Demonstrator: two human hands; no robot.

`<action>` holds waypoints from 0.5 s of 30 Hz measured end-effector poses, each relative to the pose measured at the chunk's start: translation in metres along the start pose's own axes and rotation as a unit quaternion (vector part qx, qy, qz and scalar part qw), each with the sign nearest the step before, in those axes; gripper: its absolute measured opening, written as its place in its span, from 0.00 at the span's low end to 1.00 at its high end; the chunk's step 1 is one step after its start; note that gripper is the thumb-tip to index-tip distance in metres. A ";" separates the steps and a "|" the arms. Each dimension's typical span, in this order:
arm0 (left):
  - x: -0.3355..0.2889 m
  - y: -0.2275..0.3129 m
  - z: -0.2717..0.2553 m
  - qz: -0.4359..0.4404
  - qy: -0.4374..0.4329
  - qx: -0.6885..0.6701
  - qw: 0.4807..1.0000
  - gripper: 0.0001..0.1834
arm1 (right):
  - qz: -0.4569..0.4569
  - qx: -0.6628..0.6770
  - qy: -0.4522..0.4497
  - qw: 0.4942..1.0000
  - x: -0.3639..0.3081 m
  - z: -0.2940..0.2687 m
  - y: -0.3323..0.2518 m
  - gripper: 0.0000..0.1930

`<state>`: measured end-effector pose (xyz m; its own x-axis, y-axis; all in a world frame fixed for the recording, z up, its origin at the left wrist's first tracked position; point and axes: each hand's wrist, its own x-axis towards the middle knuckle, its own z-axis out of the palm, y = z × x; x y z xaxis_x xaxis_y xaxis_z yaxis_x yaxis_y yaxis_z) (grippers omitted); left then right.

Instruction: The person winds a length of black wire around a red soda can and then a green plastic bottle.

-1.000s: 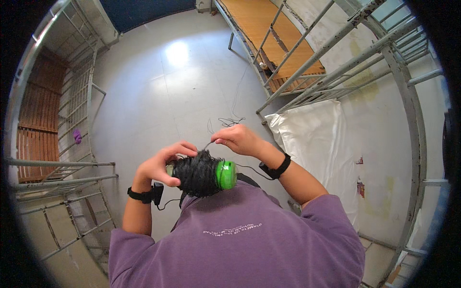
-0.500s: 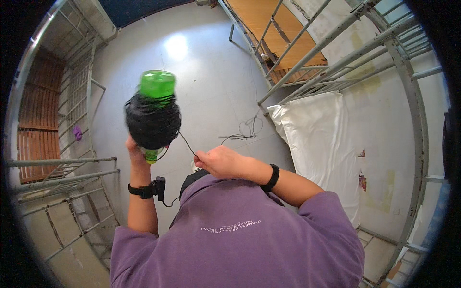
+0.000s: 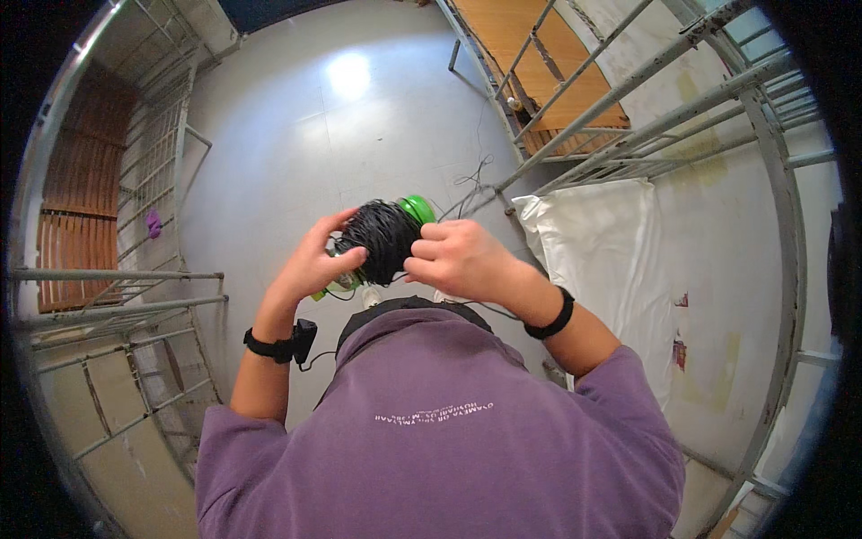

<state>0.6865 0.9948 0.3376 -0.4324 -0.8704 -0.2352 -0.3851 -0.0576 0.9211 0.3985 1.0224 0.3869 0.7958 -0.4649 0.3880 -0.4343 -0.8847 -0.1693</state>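
Observation:
My left hand (image 3: pixel 314 256) grips a green plastic bottle (image 3: pixel 416 208) near its capped end, fingers and thumb against the thick black cord (image 3: pixel 382 241) wound round the bottle's middle. The bottle lies tilted in front of my chest, its green base pointing to the far right and its cap to the near left. Beside the base, my right hand (image 3: pixel 461 260) is closed with curled fingers on the loose run of the cord. Its fingertips hide the exact pinch point. A length of cord trails below the right hand towards the wrist.
Loose loops of cord (image 3: pixel 470 184) lie on the grey floor (image 3: pixel 269 162) near a metal bed frame. A white sheet (image 3: pixel 597 260) hangs at the right. Metal bunk frames stand on both sides, with wooden slats (image 3: pixel 79 216) at the left. A purple cloth (image 3: pixel 153 224) hangs there.
The bottle has come down and right from upright to a tilted position, its base now towards the right. My right hand has moved right and up, beside the winding.

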 end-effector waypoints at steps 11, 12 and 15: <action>0.015 0.022 -0.013 0.068 -0.254 -0.131 0.956 0.46 | 0.013 0.267 0.074 0.961 0.011 0.005 0.047 0.17; 0.015 0.021 -0.014 0.068 -0.254 -0.130 0.956 0.46 | 0.046 0.291 0.089 0.952 0.010 0.009 0.049 0.21; 0.012 0.024 -0.016 0.116 -0.298 -0.162 0.933 0.58 | 0.071 0.297 0.066 0.950 0.006 0.029 0.068 0.26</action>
<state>0.6848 0.9754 0.3616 -0.8878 -0.4563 -0.0602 0.0004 -0.1315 0.9913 0.3860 0.9580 0.3517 0.6696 -0.6076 0.4272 -0.1874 -0.6948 -0.6944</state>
